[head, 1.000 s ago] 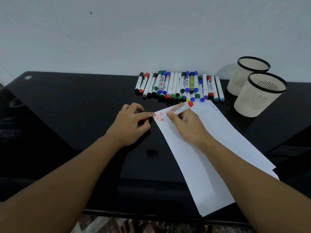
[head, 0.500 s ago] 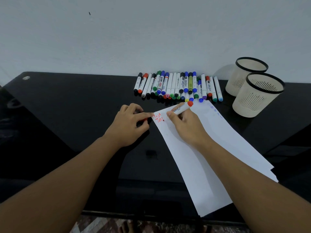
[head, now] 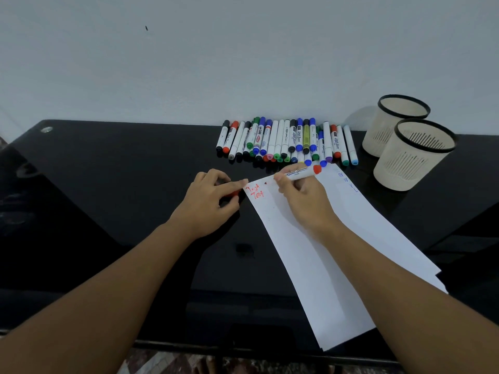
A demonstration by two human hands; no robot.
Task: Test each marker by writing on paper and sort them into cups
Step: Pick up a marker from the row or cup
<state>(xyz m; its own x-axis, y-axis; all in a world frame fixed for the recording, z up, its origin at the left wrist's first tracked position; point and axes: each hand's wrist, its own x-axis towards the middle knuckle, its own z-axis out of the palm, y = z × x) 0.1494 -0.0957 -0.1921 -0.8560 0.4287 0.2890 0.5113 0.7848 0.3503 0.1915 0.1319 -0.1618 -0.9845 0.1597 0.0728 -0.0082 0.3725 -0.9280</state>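
Observation:
My right hand (head: 302, 195) grips a white marker with a red end (head: 302, 173), its tip over the top of the white paper (head: 324, 265). Red writing (head: 253, 192) sits at the paper's top left corner. My left hand (head: 210, 198) holds a red cap (head: 232, 193) in curled fingers while its forefinger presses that corner of the paper. A row of several markers (head: 286, 141) lies along the wall behind the paper. Two cream cups with black rims (head: 410, 155) (head: 388, 122) stand at the right.
The black glossy table (head: 121, 184) stretches left of my hands. Its front edge (head: 216, 349) runs near the bottom. A pale wall (head: 216, 63) closes the back. Faint blue marks (head: 345, 180) show near the paper's top right.
My right hand has shifted the marker slightly up and right, its tip leaving the red words and now near a small red dot. My left hand stays put.

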